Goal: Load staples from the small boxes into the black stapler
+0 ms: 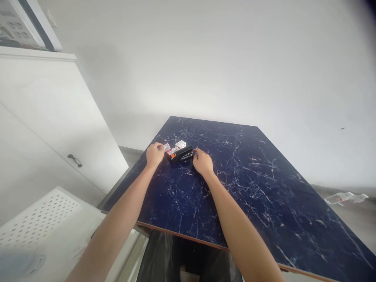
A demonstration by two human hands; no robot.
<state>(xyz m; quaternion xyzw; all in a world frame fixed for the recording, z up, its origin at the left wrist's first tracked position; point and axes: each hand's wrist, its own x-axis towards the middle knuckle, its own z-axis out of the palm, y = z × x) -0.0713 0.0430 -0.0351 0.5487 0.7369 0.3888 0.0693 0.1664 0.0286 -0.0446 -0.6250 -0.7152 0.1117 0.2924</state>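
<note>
A black stapler [181, 153] with an orange end lies on the dark blue marble-patterned table [249, 188], near its far left corner. My right hand [202, 161] rests at the stapler's right end, fingers curled against it. My left hand [154, 153] is curled to the left of the stapler, with its fingertips at a small white and red box [167, 147]. A second small white box [180, 144] sits just behind the stapler. What exactly each hand grips is too small to make out.
A white cabinet [53, 117] with a dark handle [75, 159] stands to the left. A white perforated surface [38, 215] lies at the lower left. A crumpled clear plastic bottle [343, 198] lies on the floor at the right. The wall behind is plain white.
</note>
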